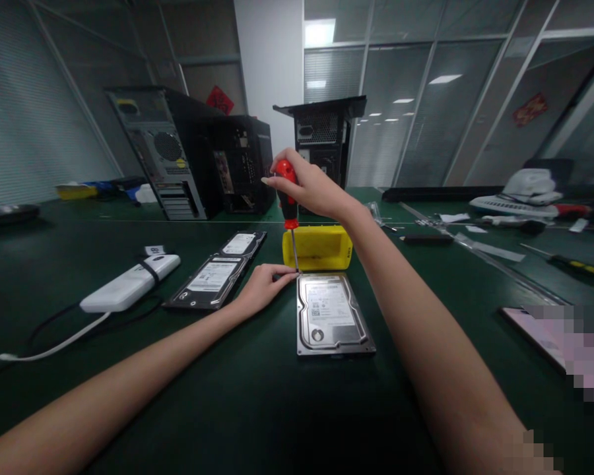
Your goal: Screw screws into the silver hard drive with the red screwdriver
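Observation:
A silver hard drive [329,310] lies label up on the dark green table in front of me. My right hand [304,181] grips the red and black handle of a screwdriver [288,198], its thumb stretched along the side. The shaft points down, nearly upright, with its tip at the drive's far left corner. At that corner the thumb and forefinger of my left hand [263,289] come together beside the tip; whatever is between them is too small to make out. Just behind the drive stands a yellow plastic bin [319,248].
Two more hard drives [212,274] lie left of my left hand, beside a white power strip [129,284] with cables. Computer cases [178,158] stand at the back. To the right are a phone [534,333], another screwdriver [574,264] and scattered small parts.

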Tool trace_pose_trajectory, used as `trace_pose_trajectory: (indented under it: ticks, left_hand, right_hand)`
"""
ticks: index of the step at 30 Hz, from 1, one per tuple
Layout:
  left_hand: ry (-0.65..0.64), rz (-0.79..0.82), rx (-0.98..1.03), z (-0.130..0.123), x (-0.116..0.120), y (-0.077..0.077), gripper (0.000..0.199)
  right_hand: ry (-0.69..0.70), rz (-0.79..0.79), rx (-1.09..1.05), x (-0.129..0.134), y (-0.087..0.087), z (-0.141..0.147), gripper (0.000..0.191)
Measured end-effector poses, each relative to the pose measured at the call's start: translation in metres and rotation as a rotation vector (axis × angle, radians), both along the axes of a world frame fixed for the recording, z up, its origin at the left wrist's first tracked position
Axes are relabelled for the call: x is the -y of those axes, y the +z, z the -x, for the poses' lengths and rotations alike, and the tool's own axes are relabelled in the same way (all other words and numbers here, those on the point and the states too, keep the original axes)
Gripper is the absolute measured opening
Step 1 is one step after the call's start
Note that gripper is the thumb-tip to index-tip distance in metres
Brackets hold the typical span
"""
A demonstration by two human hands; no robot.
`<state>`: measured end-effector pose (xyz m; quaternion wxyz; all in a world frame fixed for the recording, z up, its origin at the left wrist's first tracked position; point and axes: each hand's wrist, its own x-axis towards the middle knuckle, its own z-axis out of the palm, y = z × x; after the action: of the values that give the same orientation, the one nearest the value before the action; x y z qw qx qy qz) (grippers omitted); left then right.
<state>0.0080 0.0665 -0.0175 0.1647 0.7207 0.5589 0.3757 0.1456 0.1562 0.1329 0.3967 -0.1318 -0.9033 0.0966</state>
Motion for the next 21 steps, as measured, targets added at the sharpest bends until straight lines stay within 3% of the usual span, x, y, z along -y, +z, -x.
trace_pose_trajectory:
  ticks: [21]
  left_hand:
    - [-0.009, 0.022, 0.002, -0.0006, 0.0008, 0.0015, 0.03]
  right_hand:
    - [0.001, 0.015, 0.01, 0.0024, 0.0005, 0.0007, 0.023]
